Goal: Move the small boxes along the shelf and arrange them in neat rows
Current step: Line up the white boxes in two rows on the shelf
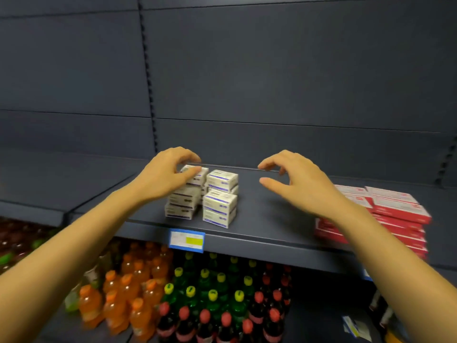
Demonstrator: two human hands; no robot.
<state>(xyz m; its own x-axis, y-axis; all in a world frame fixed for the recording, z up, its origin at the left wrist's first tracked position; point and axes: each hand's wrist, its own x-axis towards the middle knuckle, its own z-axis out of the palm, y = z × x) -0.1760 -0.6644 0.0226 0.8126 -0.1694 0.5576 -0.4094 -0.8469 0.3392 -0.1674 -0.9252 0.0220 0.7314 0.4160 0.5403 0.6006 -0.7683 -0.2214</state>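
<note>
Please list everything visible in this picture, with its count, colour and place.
small white boxes: about eight visible, white with purple stripes, stacked mid-shelf
red boxes: several, blurred, red, stacked at right on shelf
price label: one, blue with yellow patch, shelf front edge
shelf: one, dark grey, under boxes
orange bottles: many, orange, below shelf, left
green bottles: many, green, yellow caps, below shelf, middle
dark bottles: many, dark, red caps, below shelf, right
left hand: one, grips top box of left stack
right hand: one, hovers over shelf, holds nothing
</note>
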